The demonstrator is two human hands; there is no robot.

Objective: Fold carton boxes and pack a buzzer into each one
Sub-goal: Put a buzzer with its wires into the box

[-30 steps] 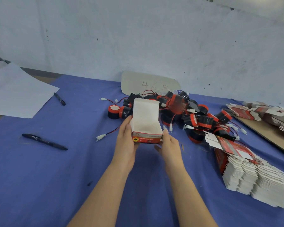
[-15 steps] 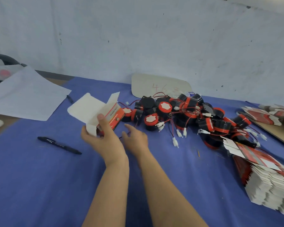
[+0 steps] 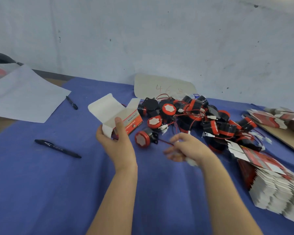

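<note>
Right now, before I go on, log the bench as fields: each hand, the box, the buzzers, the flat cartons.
left hand: grips the carton box
carton box: folded up, top flaps open
right hand: pinches the red wire of the nearest buzzer; blurred
nearest buzzer: lying on the blue cloth, outside the box
buzzer pile: behind it, wires tangled
flat cartons: stacked at the right

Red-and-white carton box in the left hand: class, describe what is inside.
Only bare white inner walls and flaps of the red-and-white carton box show, no buzzer. The left hand hides its lower interior. Outside, the right hand pinches the wire of a round black-and-red buzzer.
</note>
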